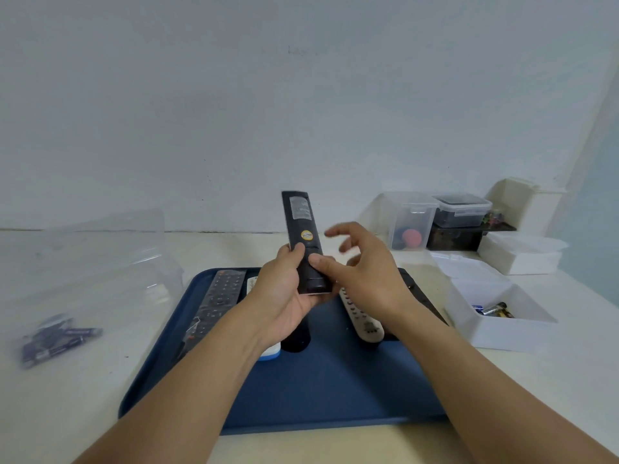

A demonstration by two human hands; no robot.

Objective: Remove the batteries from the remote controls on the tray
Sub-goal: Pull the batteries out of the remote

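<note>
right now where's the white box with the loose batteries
In the head view the white box sits on the table right of the blue tray, in front of the clear storage containers.

A plain pale wall is filling the view from 9 through 3 o'clock, showing faint scuffs. A cream tabletop is meeting it along a dark seam. At 3 o'clock, a light blue-green side wall is catching even, soft light.
</note>
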